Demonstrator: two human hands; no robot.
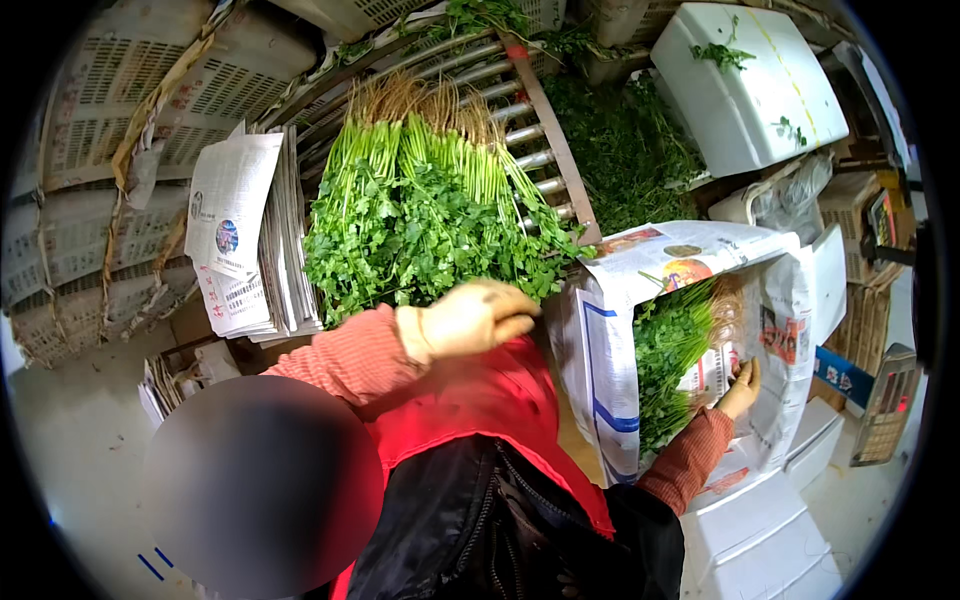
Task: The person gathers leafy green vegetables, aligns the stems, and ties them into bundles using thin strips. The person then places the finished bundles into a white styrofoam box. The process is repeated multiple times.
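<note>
My left hand (471,321), in a pale glove and slightly blurred, is over my red apron (480,397), just in front of the loose leafy greens. It appears to hold nothing, though its palm is hidden. Bunches of cilantro-like greens (427,217) lie on a metal roller rack, brown roots pointing away from me. My right hand (739,390), also gloved, reaches into a box lined with newspaper (780,315). More greens (675,352) lie inside with roots to the right. The right fingertips are beside the newspaper lining; whether they grip it cannot be told.
A newspaper stack (251,240) stands left of the greens. The roller rack (536,135) has a rusty side rail. Slatted plastic crates (150,90) line the far left. A white foam box (750,90) sits at back right, above scattered greens (630,150). White foam lids (765,540) lie at lower right.
</note>
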